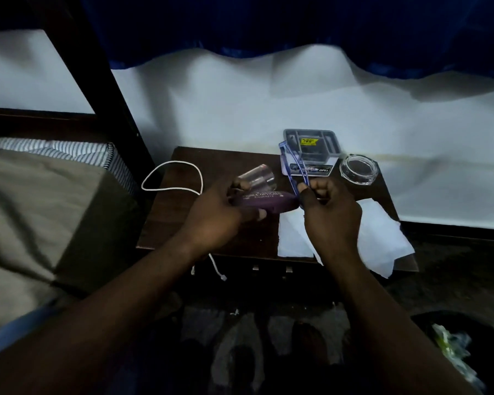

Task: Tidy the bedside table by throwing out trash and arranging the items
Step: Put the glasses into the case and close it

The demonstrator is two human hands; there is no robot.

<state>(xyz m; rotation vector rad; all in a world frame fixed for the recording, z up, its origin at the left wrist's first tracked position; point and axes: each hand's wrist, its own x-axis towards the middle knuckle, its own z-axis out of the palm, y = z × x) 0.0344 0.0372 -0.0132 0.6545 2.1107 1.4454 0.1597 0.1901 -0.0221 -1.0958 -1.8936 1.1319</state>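
Gripping purple glasses case (265, 202) in left hand (214, 215), fingers curled round it, above bedside table (183, 223). Pinching blue glasses (293, 169) in right hand (330, 209), just beside case. Probably best holding case steady, feeding glasses in slowly, temples folded flat.

head view only — looks steeply down, close over the bedside table (211, 243).

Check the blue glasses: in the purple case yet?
Out: blue glasses stick up from the right hand, beside the purple case in the left hand.
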